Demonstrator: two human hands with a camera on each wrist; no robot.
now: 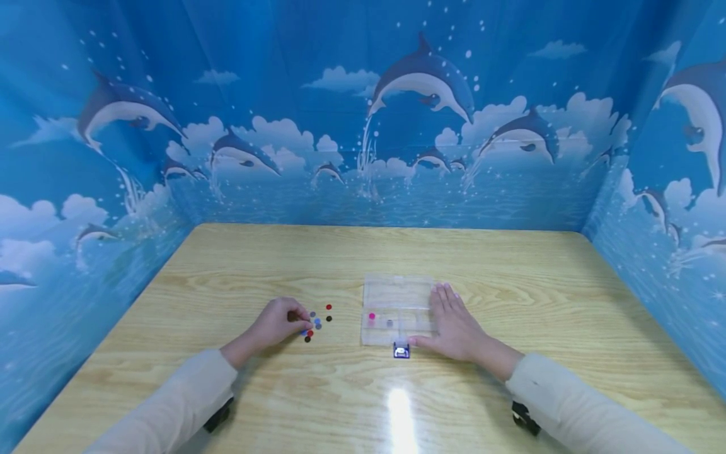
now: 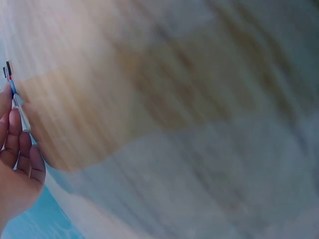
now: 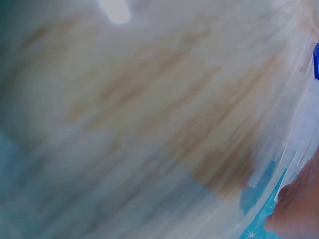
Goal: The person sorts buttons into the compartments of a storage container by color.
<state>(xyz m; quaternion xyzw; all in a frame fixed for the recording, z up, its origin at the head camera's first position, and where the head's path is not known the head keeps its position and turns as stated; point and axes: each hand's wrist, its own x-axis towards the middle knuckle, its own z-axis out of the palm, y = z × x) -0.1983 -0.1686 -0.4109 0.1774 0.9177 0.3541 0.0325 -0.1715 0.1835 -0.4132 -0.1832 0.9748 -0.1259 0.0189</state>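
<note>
A clear plastic compartment box lies with its lid folded back, in the head view. A pink disc and a greyish disc are in its left part. My right hand rests flat along the box's right side, fingers straight, thumb at the front edge. To the left, my left hand reaches down to several small loose discs, its thumb and index fingertips close together; whether a disc is between them is hidden. Among these are a red disc and a black disc.
A blue-and-white latch sticks out at the box's front edge. The wood-grain table has a dolphin-print curtain behind it and at both sides. Glare marks the table in front of the box.
</note>
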